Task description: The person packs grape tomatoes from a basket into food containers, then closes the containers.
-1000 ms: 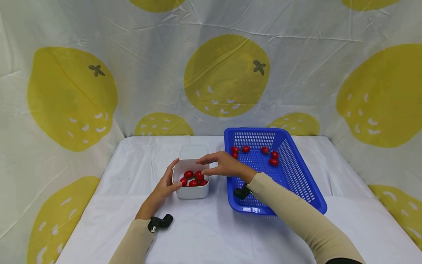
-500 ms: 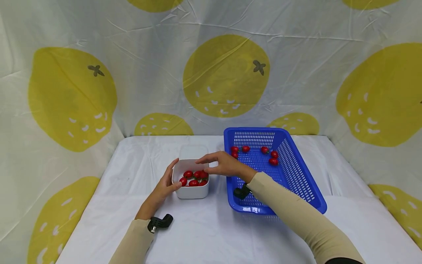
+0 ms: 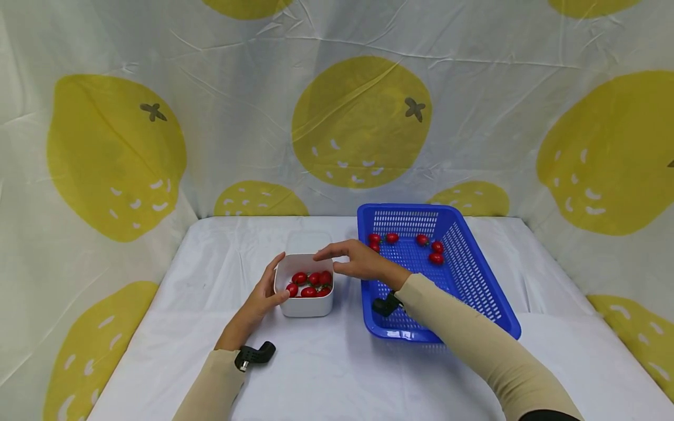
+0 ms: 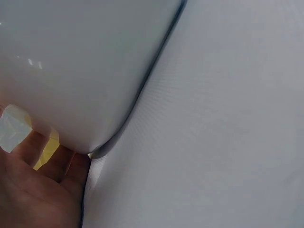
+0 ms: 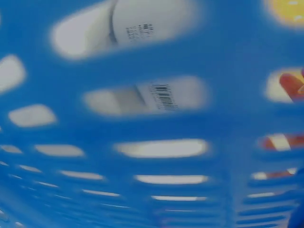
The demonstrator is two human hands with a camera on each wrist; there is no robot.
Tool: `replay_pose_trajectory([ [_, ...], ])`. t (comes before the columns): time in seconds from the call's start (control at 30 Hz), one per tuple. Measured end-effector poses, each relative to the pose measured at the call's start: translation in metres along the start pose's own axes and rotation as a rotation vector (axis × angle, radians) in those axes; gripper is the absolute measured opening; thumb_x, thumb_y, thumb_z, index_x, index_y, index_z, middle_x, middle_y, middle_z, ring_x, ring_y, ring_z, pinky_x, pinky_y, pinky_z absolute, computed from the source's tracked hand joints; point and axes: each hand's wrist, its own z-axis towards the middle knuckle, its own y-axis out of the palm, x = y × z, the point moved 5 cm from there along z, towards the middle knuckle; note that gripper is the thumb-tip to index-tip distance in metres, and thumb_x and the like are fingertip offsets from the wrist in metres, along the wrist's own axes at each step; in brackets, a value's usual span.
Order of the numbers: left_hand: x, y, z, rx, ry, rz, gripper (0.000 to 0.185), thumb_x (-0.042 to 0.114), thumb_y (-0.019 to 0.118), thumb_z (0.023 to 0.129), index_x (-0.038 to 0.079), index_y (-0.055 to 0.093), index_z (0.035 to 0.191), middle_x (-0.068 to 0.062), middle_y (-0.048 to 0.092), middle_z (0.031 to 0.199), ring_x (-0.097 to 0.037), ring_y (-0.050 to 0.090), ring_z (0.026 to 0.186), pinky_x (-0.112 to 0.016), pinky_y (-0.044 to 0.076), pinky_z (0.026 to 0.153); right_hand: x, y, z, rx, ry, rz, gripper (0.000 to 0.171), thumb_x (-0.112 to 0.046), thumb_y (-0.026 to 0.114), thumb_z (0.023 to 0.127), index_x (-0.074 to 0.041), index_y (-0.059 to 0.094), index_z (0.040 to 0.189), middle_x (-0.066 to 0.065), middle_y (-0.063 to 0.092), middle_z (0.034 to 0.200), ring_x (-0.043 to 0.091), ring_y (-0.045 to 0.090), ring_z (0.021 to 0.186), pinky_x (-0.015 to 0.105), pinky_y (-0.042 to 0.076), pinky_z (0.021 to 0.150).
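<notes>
A small white box [image 3: 305,307] with several red cherry tomatoes [image 3: 309,283] in it stands mid-table. My left hand [image 3: 260,298] grips its left side, thumb at the near corner; in the left wrist view the palm [image 4: 38,190] lies against the box wall [image 4: 71,71]. My right hand [image 3: 358,263] hovers just above the box's right rim with its fingers spread and relaxed, holding nothing that I can see. To the right stands a blue mesh basket [image 3: 474,280] with several more tomatoes [image 3: 436,258] at its far end. The right wrist view is a blurred close-up of the basket mesh [image 5: 142,123].
A white lid [image 3: 309,241] lies flat just behind the box. The table is covered with a white cloth [image 3: 326,374], and lemon-print sheets close it in at the back and both sides. My right forearm crosses the basket's near-left corner.
My right hand has lifted slightly and drawn back to the right off the box, and a tomato now shows at the box's right side. The left hand and box have not moved.
</notes>
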Motion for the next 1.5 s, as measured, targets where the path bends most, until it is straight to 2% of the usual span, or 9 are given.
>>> replay_pose_trajectory([
  [0.23,0.0,0.001,0.0,-0.005,-0.018,-0.016,0.079,0.014,0.057,0.09,0.035,0.016,0.153,0.0,0.012,0.16,-0.028,0.009,0.146,-0.058,0.014,0.112,0.001,-0.009,-0.002,0.03,0.019,0.002,0.041,0.003,0.048,0.088,-0.006,0.064,0.125,0.002,0.065,0.124,0.018,0.055,0.121,0.042,0.041,0.103],
  [0.47,0.001,0.0,0.001,-0.007,0.009,-0.008,0.081,0.02,0.061,0.089,0.032,0.015,0.154,0.001,0.01,0.16,-0.026,0.003,0.147,-0.058,0.01,0.113,0.005,-0.032,-0.008,0.158,0.08,-0.036,0.041,0.005,0.045,0.089,-0.012,0.07,0.117,0.0,0.068,0.117,0.015,0.059,0.113,0.037,0.05,0.092],
  [0.57,0.001,-0.001,0.001,-0.008,0.024,-0.005,0.083,0.023,0.063,0.088,0.028,0.013,0.155,-0.001,0.009,0.16,-0.027,0.002,0.147,-0.058,0.01,0.112,0.01,-0.043,-0.011,0.212,0.111,-0.042,0.042,0.005,0.044,0.089,-0.012,0.071,0.115,0.001,0.069,0.116,0.013,0.06,0.078,0.03,0.051,0.074],
  [0.63,0.001,-0.002,0.001,-0.011,0.037,-0.008,0.084,0.023,0.064,0.088,0.028,0.013,0.155,-0.003,0.008,0.16,-0.028,0.001,0.147,-0.058,0.01,0.113,0.012,-0.05,-0.014,0.244,0.124,-0.038,0.042,0.005,0.043,0.089,-0.012,0.071,0.115,0.004,0.069,0.116,0.014,0.048,0.057,0.027,0.045,0.059],
  [0.77,-0.001,-0.003,0.001,-0.017,0.051,-0.015,0.083,0.022,0.064,0.088,0.027,0.014,0.155,-0.006,0.008,0.16,-0.029,0.001,0.147,-0.058,0.009,0.113,0.018,-0.063,-0.021,0.299,0.168,-0.019,0.04,0.005,0.044,0.09,-0.011,0.07,0.116,0.008,0.068,0.116,0.016,0.03,0.039,0.025,0.032,0.042],
  [0.93,-0.002,-0.002,0.002,-0.02,0.039,-0.007,0.084,0.022,0.063,0.089,0.025,0.012,0.155,-0.006,0.011,0.16,-0.03,0.007,0.146,-0.058,0.014,0.112,0.028,-0.077,-0.031,0.366,0.24,-0.001,0.037,0.002,0.047,0.091,-0.009,0.068,0.119,0.01,0.066,0.119,0.019,0.037,0.049,0.025,0.032,0.042],
  [1.2,-0.002,-0.001,0.0,-0.011,0.003,-0.013,0.079,0.018,0.06,0.089,0.038,0.018,0.152,-0.002,0.016,0.159,-0.027,0.011,0.145,-0.055,0.016,0.113,0.061,-0.094,-0.043,0.422,0.309,-0.009,0.035,0.0,0.048,0.092,-0.005,0.065,0.122,0.012,0.063,0.124,0.036,0.059,0.095,0.027,0.044,0.055],
  [1.37,-0.001,-0.001,0.0,-0.012,0.018,-0.012,0.079,0.016,0.059,0.089,0.037,0.017,0.152,-0.001,0.012,0.159,-0.025,0.006,0.146,-0.056,0.012,0.113,0.08,-0.104,-0.047,0.449,0.342,-0.012,0.033,0.0,0.052,0.093,-0.002,0.063,0.124,0.016,0.062,0.125,0.036,0.056,0.117,0.04,0.052,0.086],
  [1.5,-0.002,-0.001,0.0,-0.011,0.018,-0.013,0.079,0.015,0.059,0.089,0.037,0.017,0.153,0.001,0.01,0.16,-0.024,0.002,0.147,-0.057,0.009,0.113,0.093,-0.11,-0.05,0.461,0.361,-0.034,0.032,0.0,0.055,0.093,0.0,0.062,0.124,0.018,0.062,0.124,0.035,0.057,0.116,0.047,0.047,0.095],
])
